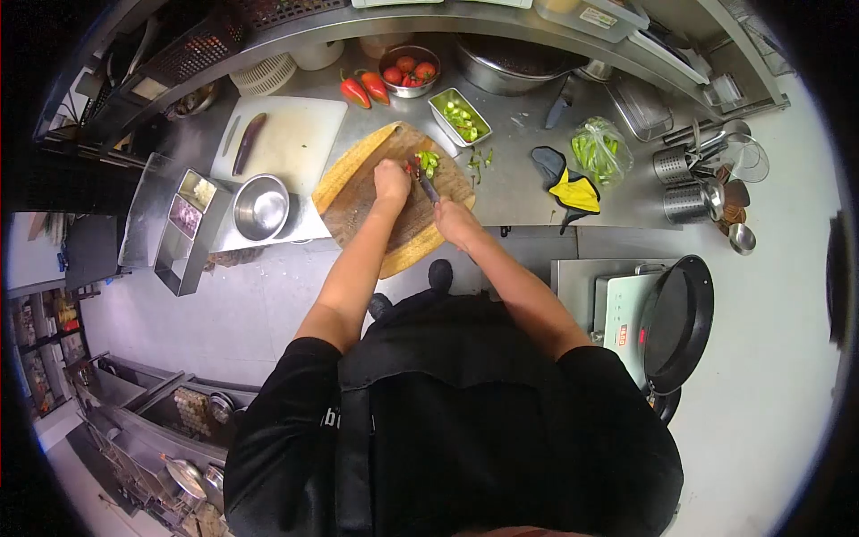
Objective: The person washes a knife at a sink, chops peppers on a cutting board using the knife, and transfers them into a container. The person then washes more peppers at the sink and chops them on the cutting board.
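On the wooden cutting board [358, 201], my right hand [455, 222] is closed round the handle of a knife [429, 188], its blade pointing up and left. My left hand [392, 183] is closed just left of the blade, and what its fingers hold is too small to name. Small red pieces [412, 166] lie between the hand and the blade. Cut green pepper pieces [428, 163] sit beside them near the board's upper edge. Behind the board stands a metal tray with more green pieces [460, 118].
Left are a white board [304, 134] with an eggplant [249, 143], and a steel bowl [261, 208]. Behind are red peppers [355, 92] and a tomato bowl [409, 72]. Right lie a yellow-black cloth [573, 191], bagged green peppers [598, 150] and a pan [680, 324].
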Demonstrator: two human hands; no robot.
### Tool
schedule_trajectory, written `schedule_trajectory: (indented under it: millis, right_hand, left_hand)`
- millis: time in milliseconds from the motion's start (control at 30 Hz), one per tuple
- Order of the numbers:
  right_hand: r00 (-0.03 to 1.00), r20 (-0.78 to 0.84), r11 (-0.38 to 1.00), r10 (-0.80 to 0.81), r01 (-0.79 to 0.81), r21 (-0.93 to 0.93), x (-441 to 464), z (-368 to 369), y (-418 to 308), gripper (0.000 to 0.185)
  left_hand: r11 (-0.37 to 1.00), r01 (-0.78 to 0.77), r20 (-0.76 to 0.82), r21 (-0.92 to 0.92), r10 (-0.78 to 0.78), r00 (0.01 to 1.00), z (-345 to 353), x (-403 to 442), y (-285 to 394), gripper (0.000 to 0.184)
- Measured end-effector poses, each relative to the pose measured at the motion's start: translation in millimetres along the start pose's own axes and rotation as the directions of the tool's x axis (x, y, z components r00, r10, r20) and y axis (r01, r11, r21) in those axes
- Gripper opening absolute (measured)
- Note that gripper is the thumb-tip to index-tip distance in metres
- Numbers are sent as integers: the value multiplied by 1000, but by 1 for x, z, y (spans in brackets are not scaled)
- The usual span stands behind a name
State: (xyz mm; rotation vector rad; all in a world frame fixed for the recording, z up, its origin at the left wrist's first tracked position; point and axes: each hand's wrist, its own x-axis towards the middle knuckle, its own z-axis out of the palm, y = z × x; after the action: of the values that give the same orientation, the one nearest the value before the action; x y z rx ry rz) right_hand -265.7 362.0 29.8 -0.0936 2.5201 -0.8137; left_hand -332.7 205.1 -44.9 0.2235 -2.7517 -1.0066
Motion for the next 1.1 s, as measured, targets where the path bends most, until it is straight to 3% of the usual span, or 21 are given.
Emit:
schedule_trajectory:
  millis: [200,400,500,600,700,767,867,1100]
  right_hand:
    - [996,72,999,45,-43,-32,-5,-8,-9,34]
    - [988,126,992,90,-101,78,13,3,-7,34]
    - [999,26,999,-44,43,34,44,31,12,35]
    - [980,-91,981,-179,171,-87,47,26,16,36]
    - [999,-31,996,19,-16,91,10,1,-2,31]
    - [999,-11,997,46,-45,63,0,-5,-4,33]
    - [996,49,995,74,-77,68,-8,-13,-11,33]
    - [994,100,999,42,-44,10,-5,-11,-9,38]
  left_hand:
    - [1000,28,46,6,-28,999,-3,3,0,15]
    - [1000,-7,83,26,5,997,-12,1,6,17]
    - [996,26,82,81,-33,996,-13,-1,9,17]
    - [1000,-13,-10,21,13,1000,-8,-4,6,13]
    - [992,44,8,120,-45,999,-10,-1,8,10]
    - [994,107,29,14,-107,994,-19,-1,16,11]
    - [997,73,0,-35,-73,997,-16,-1,13,10]
    - [997,71,11,-9,-71,997,-9,0,5,11]
